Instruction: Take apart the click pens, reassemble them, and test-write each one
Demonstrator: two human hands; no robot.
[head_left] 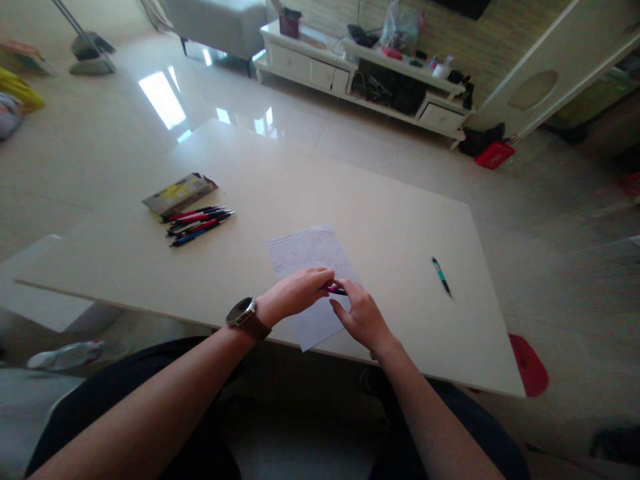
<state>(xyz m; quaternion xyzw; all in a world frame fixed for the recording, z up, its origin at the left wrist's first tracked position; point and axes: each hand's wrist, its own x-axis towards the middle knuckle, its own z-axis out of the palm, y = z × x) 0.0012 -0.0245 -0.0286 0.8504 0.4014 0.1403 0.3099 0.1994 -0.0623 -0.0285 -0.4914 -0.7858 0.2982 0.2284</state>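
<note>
A pen (333, 289), pinkish-purple with a black end, is held over a sheet of paper (305, 250). Its one end sits in the curled fingers of my left hand (304, 289), which wears a watch on the wrist. My right hand (361, 311) has its fingers at the pen's black end, the thumb a little lower; how firmly they grip is hard to see. Dense handwriting covers the upper part of the paper, while its lower part looks blank. Off to the right, a teal and black pen (441, 277) lies alone on the white table (400, 227).
Several pens (197, 223) in black, red and blue lie in a pile at the left, beside a worn cardboard box (180, 192). Beyond the table stand a TV cabinet (305, 65) and a grey seat (220, 27). A red stool-like thing (529, 365) shows past the right corner.
</note>
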